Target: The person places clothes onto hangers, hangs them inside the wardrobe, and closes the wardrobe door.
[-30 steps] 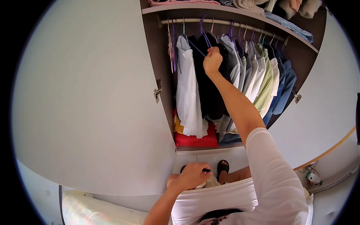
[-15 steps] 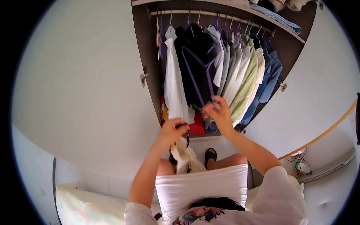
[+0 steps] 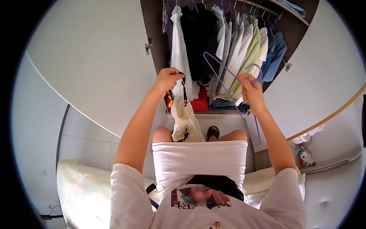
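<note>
My left hand [image 3: 168,80] pinches the black strap of a cream cloth garment [image 3: 185,120], which hangs down in front of my knees. Whether it is a top or something else I cannot tell from its bunched folds. In my right hand [image 3: 251,91] is a purple clothes hanger [image 3: 223,65], gripped near its hook, with nothing on it. The hanger is tilted, its hook up beside my fingers and one end pointing down past my wrist. A white garment [image 3: 179,49] hangs in the wardrobe just beyond my left hand.
Several shirts, among them a green one [image 3: 249,57] and denim ones [image 3: 274,51], hang from the wardrobe rail [image 3: 263,7]. Red cloth [image 3: 200,101] lies at the wardrobe's bottom. White doors [image 3: 95,57] stand open on both sides. A bottle [image 3: 306,157] lies at right.
My left hand has lifted the garment by its strap. My right hand has moved right, and the hanger has been turned so its hook sits near my fingers. The view has tilted down.
</note>
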A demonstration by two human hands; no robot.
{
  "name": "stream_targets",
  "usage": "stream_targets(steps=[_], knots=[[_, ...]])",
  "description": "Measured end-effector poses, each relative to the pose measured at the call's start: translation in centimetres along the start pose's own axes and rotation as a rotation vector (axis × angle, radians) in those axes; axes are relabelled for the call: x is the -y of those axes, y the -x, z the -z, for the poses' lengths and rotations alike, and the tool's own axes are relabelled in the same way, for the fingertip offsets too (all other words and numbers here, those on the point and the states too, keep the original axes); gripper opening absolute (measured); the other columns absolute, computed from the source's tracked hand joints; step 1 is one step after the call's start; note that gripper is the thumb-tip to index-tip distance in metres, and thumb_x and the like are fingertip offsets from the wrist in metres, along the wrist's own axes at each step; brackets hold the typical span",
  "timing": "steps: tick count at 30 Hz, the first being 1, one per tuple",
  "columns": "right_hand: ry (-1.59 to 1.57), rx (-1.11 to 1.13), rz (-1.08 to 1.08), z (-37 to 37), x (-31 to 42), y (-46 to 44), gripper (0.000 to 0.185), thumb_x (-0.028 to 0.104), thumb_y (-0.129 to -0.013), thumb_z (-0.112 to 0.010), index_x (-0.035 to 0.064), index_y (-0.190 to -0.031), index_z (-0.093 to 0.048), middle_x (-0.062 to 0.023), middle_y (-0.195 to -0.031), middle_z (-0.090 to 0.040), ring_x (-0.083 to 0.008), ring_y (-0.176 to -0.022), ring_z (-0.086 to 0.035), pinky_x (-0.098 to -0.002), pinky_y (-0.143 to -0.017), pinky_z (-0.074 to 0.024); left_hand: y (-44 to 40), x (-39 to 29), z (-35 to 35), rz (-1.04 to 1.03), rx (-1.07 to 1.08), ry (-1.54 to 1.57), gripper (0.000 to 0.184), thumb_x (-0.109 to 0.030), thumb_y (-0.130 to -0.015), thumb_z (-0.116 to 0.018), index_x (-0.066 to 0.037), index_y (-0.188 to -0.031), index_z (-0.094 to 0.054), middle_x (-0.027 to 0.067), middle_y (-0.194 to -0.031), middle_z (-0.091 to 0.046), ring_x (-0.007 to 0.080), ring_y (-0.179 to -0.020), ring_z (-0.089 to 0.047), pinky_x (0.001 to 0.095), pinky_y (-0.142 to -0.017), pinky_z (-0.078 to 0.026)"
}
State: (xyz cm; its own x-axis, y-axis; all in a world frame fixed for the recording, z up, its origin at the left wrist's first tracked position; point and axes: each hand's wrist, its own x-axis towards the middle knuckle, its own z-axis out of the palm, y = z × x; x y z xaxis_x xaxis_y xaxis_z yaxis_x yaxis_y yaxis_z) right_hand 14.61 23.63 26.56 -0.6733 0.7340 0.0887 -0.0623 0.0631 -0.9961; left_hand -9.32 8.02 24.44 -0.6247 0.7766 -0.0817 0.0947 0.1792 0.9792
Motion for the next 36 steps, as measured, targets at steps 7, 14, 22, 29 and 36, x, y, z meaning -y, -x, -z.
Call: stream_targets(steps=[7,14,22,29,36], knots=[[0.043,0.154,-0.06,2.7,1.9,8.0,0.023,0.023,-0.091,-0.045,0.0024,-0.095,-0.055,0.0067,-0.048,-0.028,-0.0025,-0.039,-0.023,-0.0196,-0.037,-0.0166,-0.3,-2.2,-1.0,-0.051,-0.106,-0.087,0.009,-0.011,-0.079,-0.058,-0.003,-0.075,-0.058,-0.003,-0.058,-0.044,0.0055,-0.048,-0.035,0.0209,-0.044,-0.027],[0.13,0.207,-0.087,0.6,1.0,8.3,0.023,0.02,-0.089,-0.049,-0.0024,-0.089,-0.055,0.0065,-0.05,-0.032,-0.0025,-0.04,-0.024,-0.0203,-0.038,-0.0165,1.1,-4.0,-4.9,-0.361,-0.052,-0.25,0.013,-0.011,-0.072,-0.063,0.001,-0.079,-0.061,0.0045,-0.065,-0.058,0.0102,-0.059,-0.05,0.0246,-0.057,-0.04],[-0.204,0.096,-0.025,-1.5,4.4,4.4,0.021,0.017,-0.088,-0.049,-0.003,-0.086,-0.055,0.0074,-0.051,-0.029,-0.0036,-0.042,-0.022,-0.0211,-0.038,-0.017,4.7,-3.0,-7.5,-0.615,-0.227,-0.258,0.034,-0.003,-0.074,-0.06,-0.002,-0.106,-0.048,0.0042,-0.073,-0.051,0.0105,-0.063,-0.048,0.0247,-0.062,-0.041],[-0.151,0.105,0.209,-1.7,10.7,1.8,0.022,0.015,-0.088,-0.049,-0.0066,-0.088,-0.055,0.0079,-0.052,-0.026,-0.003,-0.044,-0.021,-0.0203,-0.039,-0.0168,7.5,7.6,-10.0,-0.792,-0.548,-0.282,0.049,-0.012,-0.07,-0.068,-0.003,-0.108,-0.041,0.0128,-0.1,-0.045,0.0244,-0.086,-0.044,0.0363,-0.075,-0.037],[-0.075,0.097,0.198,-2.3,14.1,1.5,0.026,0.015,-0.088,-0.049,-0.0104,-0.092,-0.054,0.0073,-0.052,-0.024,-0.0035,-0.044,-0.021,-0.0198,-0.039,-0.0173,11.2,18.1,-10.7,-0.619,-0.303,-1.0,0.068,-0.032,-0.066,-0.069,-0.007,-0.121,-0.038,0.0045,-0.123,-0.041,0.0217,-0.112,-0.034,0.0426,-0.087,-0.023]])
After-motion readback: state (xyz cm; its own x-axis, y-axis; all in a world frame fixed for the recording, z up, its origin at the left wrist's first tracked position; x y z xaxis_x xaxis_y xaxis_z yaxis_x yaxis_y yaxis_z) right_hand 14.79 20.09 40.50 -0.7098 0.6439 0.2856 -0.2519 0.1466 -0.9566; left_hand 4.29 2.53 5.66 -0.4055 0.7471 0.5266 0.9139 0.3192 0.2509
